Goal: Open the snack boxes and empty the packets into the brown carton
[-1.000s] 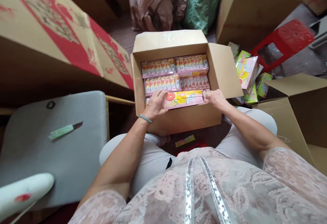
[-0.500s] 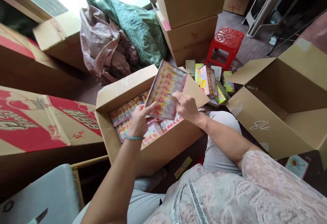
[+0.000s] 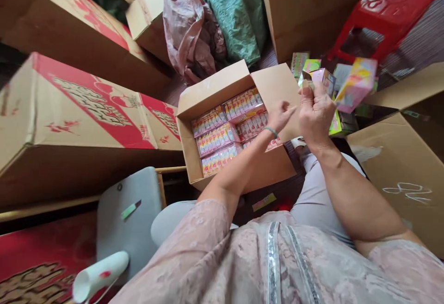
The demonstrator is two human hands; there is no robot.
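My left hand (image 3: pixel 279 116) hovers over the right side of an open cardboard carton (image 3: pixel 243 181), a finger stretched out and nothing seen in it. To its right, my right hand (image 3: pixel 316 109) is raised in a closed pinch; a small pale thing shows at the fingertips, too small to name. Inside the carton stand rows of clear-fronted candy packs (image 3: pixel 217 139) in pink and yellow. A pink and yellow box (image 3: pixel 357 84) is tilted beyond my right hand; whether it rests on the pile there, I cannot tell.
Loose green and pink boxes (image 3: pixel 342 123) lie on the floor by a red stool (image 3: pixel 388 12). An open carton (image 3: pixel 391 156) stands at right, red-printed cartons (image 3: pixel 97 105) at left. Behind are pink (image 3: pixel 194 21) and green (image 3: pixel 232 12) sacks. A grey plastic panel (image 3: pixel 132 220) is lower left.
The clear-fronted candy pack has left my left hand. My hands have drawn apart from it, the right one raised in a pinch. The view has turned down and left.
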